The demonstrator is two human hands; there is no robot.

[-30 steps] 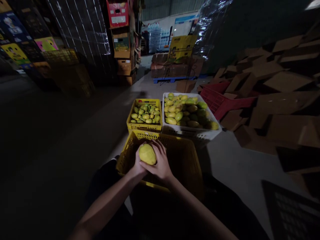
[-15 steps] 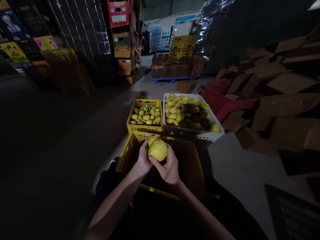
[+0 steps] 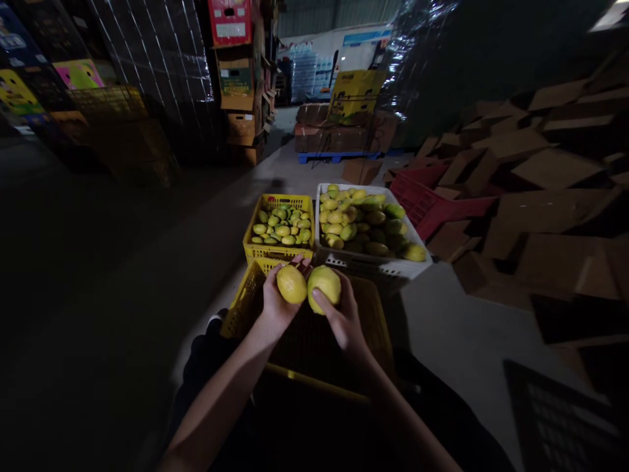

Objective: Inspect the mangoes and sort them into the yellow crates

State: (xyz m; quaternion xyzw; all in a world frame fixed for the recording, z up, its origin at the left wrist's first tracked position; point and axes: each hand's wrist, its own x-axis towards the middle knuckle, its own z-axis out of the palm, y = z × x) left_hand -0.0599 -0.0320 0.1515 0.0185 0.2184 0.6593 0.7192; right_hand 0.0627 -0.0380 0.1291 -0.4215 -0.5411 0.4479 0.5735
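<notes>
My left hand (image 3: pixel 276 303) is turned palm up and holds a yellow lemon (image 3: pixel 291 284), with the fingers partly spread behind it. Right beside it, a larger yellow-green lemon (image 3: pixel 322 288) is gripped in my right hand (image 3: pixel 345 311), the thumb lying across its front. The two fruits are almost touching. Both hands are above a deep yellow crate (image 3: pixel 314 379), whose dark inside is hard to make out. Behind it stand a smaller-looking yellow crate (image 3: pixel 279 254) of green and yellow lemons and a white crate (image 3: pixel 378 263) heaped with yellow-green lemons.
A red crate (image 3: pixel 425 203) lies tilted at the right, against a large pile of cardboard boxes (image 3: pixel 535 203). Stacked cartons (image 3: pixel 240 92) and a blue pallet (image 3: pixel 339 157) with boxes stand farther back. Dark floor (image 3: pixel 108 275) stretches to the left.
My hands have moved apart a little. The yellow lemon, earlier mostly hidden behind the greener one, now shows beside it in my left hand. The view has shifted slightly.
</notes>
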